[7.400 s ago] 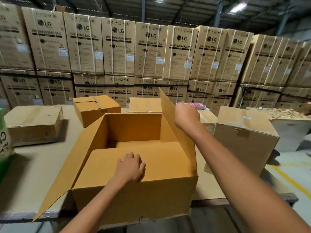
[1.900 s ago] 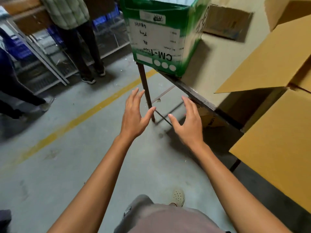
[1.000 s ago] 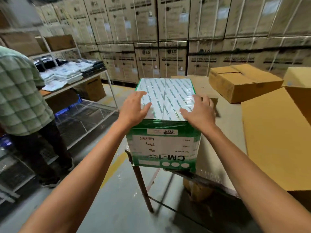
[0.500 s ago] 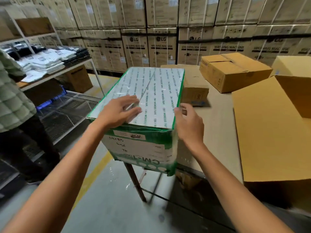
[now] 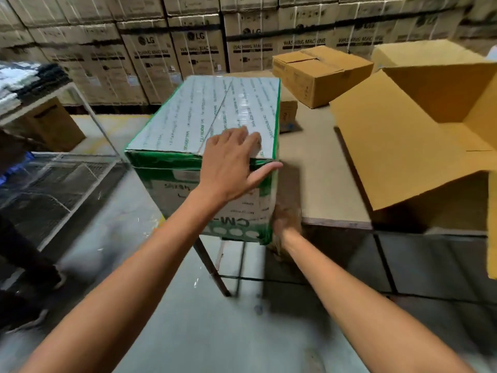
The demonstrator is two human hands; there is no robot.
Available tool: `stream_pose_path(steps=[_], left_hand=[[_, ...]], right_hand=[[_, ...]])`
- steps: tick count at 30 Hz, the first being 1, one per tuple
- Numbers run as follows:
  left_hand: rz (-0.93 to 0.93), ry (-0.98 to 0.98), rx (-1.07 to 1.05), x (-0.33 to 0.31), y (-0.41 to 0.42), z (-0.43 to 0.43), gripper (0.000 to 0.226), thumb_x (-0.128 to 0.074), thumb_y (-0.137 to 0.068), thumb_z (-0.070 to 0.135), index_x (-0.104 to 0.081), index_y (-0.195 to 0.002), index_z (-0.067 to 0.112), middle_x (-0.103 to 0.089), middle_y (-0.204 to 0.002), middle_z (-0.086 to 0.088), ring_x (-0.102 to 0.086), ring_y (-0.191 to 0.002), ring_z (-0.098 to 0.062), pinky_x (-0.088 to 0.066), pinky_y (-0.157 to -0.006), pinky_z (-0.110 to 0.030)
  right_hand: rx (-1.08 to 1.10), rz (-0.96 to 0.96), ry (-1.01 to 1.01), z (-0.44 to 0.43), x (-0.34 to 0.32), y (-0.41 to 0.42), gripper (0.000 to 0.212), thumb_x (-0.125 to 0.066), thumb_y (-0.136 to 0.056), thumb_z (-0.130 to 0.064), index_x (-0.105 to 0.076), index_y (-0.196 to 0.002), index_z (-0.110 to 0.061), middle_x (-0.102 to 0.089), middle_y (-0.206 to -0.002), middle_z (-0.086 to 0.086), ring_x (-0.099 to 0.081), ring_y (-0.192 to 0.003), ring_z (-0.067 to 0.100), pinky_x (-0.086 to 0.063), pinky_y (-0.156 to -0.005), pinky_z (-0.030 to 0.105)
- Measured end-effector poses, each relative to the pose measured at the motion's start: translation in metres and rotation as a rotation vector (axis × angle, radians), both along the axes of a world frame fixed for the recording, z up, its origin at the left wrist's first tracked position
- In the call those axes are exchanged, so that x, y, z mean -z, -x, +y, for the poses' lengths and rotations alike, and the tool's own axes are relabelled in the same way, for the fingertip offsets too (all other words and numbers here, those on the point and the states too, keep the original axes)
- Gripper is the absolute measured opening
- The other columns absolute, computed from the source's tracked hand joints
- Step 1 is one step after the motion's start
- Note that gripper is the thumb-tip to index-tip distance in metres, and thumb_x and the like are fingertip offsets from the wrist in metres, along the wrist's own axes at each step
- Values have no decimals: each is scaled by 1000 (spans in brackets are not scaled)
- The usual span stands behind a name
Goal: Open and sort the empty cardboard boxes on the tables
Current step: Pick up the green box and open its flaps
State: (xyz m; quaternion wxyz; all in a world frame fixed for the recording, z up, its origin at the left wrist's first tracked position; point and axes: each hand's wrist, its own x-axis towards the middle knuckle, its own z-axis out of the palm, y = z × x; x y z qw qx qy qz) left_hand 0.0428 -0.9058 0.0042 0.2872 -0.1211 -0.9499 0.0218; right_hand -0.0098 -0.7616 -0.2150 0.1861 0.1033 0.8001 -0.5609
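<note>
The green-and-white box [image 5: 204,125] stands at the table [image 5: 317,162] corner, under your left hand [image 5: 231,162], which lies flat on its top, fingers straight, thumb spread. Your right hand [image 5: 286,222] meets its lower right corner, but blur hides the grip. Right of that hand gapes an open brown box [image 5: 403,135].
</note>
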Motion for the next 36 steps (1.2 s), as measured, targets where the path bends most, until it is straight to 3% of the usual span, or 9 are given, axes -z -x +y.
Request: stream_pose_path(steps=[3,8,11,15,18,23,26,29,36], left_hand=[[27,-36,-29,5,-1,-6,80,-27,-87,83,-60,-122,19,-60,-122,-6,-54,-109,-27,-39,-87,-40],[42,-86,-8,-2,-1,-25,77,-27,-88,82,-61,-119,21,-63,-116,-3,-56,-104,-24,-40,-83,-38],[96,-194,-44,-27,5,-48,74,-28,-90,80,-64,-114,20,-67,-107,-1,-59,-95,-22,-39,-74,-34],[185,-450,-92,-63,9,-85,68,-33,-91,74,-67,-104,16,-69,-98,-7,-62,-91,-28,-41,-65,-35],[214,-683,-174,-75,11,-113,60,-35,-92,72,-69,-107,25,-70,-101,-4,-62,-97,-27,-37,-68,-33],[216,-1034,-250,-80,22,-145,64,-39,-88,75,-72,-114,27,-72,-105,-2,-63,-99,-25,-42,-75,-32],[282,-1258,-265,-78,22,-146,62,-41,-90,73,-72,-88,20,-69,-85,1,-60,-84,-24,-41,-73,-33],[264,-1520,-255,-76,24,-139,63,-42,-93,69,-54,-62,15,-54,-65,2,-52,-71,-24,-36,-67,-34],[101,-2082,-239,-21,41,-139,71,-57,-64,86,-71,-84,19,-70,-96,-1,-66,-93,-26,-53,-94,-40]], right_hand=[[164,-255,360,-8,43,-2,78,-58,-75,-72,-58,-132,-18,-63,-131,13,-62,-114,33,-52,-97,53],[398,-462,753,-27,-45,-61,58,-63,-84,-58,-64,-120,-12,-67,-119,19,-64,-107,33,-56,-76,38],[436,-384,878,-25,-56,-55,69,-78,-70,-55,-64,-122,-13,-70,-116,17,-66,-108,35,-56,-91,44],[481,-159,746,-25,-105,-31,64,-83,-69,-43,-60,-121,-16,-65,-116,14,-62,-109,34,-52,-95,54],[488,49,582,-25,-142,-10,50,-81,-77,-39,-67,-111,-4,-71,-104,14,-67,-96,30,-57,-85,44],[479,268,368,-33,-197,-4,39,-73,-85,-45,-66,-86,-6,-70,-92,12,-62,-81,24,-41,-62,31],[521,385,315,-34,-229,-7,42,-66,-89,-50,-67,-93,-8,-70,-89,8,-62,-73,21,-39,-53,28],[554,535,215,-33,-257,-10,45,-60,-92,-53,-63,-103,-10,-67,-96,5,-59,-83,23,-38,-62,30],[429,780,-118,-48,-290,-14,43,-61,-87,-58,-54,-108,-21,-65,-98,0,-62,-89,24,-51,-72,37]])
